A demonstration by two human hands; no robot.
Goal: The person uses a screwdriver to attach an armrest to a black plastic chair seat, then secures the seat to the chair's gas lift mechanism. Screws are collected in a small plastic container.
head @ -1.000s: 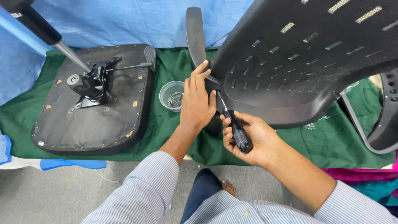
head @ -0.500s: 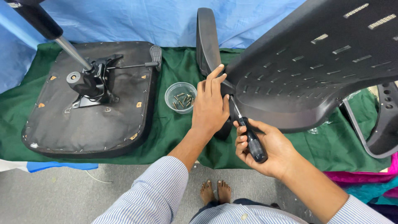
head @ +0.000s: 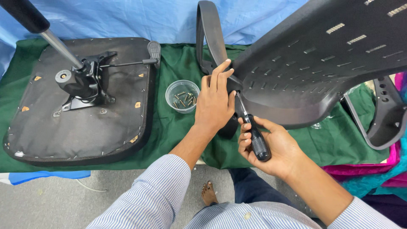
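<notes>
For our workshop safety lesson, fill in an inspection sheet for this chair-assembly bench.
Surface: green cloth over the table, blue sheet behind.
Job's things: black chair backrest; screwdriver, tip at its base.
Clutter: upturned seat base with gas cylinder; clear cup of screws; spare armrest.
Hands: left hand steadies the backrest joint; right hand fingers grip the screwdriver handle.
Cables: nothing seen.
Surroundings: grey floor, bare foot under the table.

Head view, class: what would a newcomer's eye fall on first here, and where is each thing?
At centre, the right hand holds a black-handled screwdriver, tip up against the big black chair back filling the upper right, while the left hand presses on the joint. On the left an upturned seat lies on the green cloth, with a clear cup of screws between seat and hands.
</notes>
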